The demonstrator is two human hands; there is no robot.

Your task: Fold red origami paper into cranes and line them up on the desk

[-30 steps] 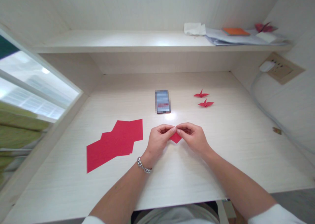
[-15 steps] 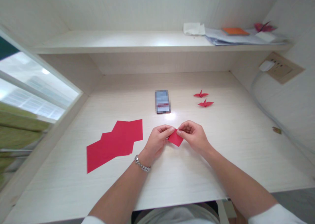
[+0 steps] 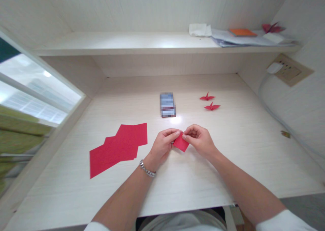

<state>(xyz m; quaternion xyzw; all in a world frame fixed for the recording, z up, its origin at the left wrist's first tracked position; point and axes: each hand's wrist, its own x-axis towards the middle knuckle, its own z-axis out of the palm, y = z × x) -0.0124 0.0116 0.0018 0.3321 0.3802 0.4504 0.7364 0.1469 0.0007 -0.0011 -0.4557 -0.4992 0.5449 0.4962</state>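
Note:
A small folded piece of red origami paper (image 3: 181,144) is held between my two hands just above the desk, one corner turned towards me. My left hand (image 3: 164,143), with a chain bracelet at its wrist, pinches the paper's upper left side between thumb and fingers. On the upper right edge, my right hand (image 3: 199,139) grips the same paper with thumb and forefinger, its other fingers curled in. Left of my hands, several overlapping red paper sheets (image 3: 122,143) lie flat. Two finished-looking red paper cranes, one (image 3: 207,97) behind the other (image 3: 212,106), stand to the right.
Behind my hands lies a phone (image 3: 167,104), its screen blurred. The raised shelf (image 3: 114,41) holds a white tissue (image 3: 200,30), papers, an orange pad (image 3: 243,32) and a larger red crane (image 3: 273,27). A charger (image 3: 275,67) with a cable runs down the right side.
Hardly anything differs. The folded paper's lower corner has dipped very slightly, and both hands keep the same grip.

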